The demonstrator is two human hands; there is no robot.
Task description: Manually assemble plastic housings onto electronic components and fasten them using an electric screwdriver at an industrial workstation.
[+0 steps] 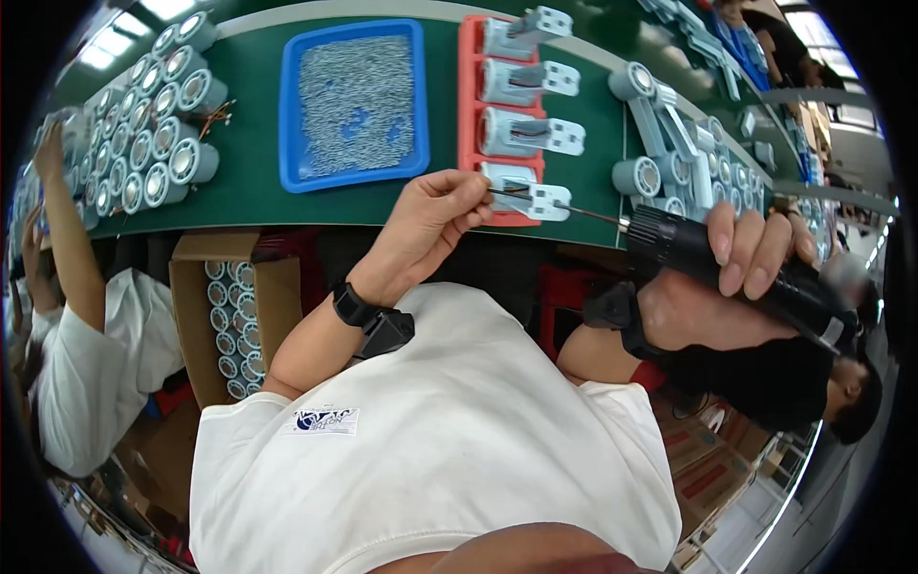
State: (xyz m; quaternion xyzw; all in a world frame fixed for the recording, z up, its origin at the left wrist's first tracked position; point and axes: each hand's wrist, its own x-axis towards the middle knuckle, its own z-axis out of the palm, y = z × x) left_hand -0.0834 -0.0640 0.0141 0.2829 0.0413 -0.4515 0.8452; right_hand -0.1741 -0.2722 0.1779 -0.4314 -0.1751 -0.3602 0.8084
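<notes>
My right hand is wrapped round a black electric screwdriver, held nearly level. Its thin bit points left and meets the white bracket of the nearest light-blue part. That part sits in the near end of a red holder. Beside it, the thumb and forefinger of my left hand are pinched together. A thin dark line runs from those fingertips toward the bracket; whether it is the bit or a wire I cannot tell. What the pinch holds is too small to name.
A blue tray of many small metal screws lies left of the holder. Light-blue cylindrical parts stand grouped at left and right. A cardboard box of similar cylinders is below the table edge. Other people work on both sides.
</notes>
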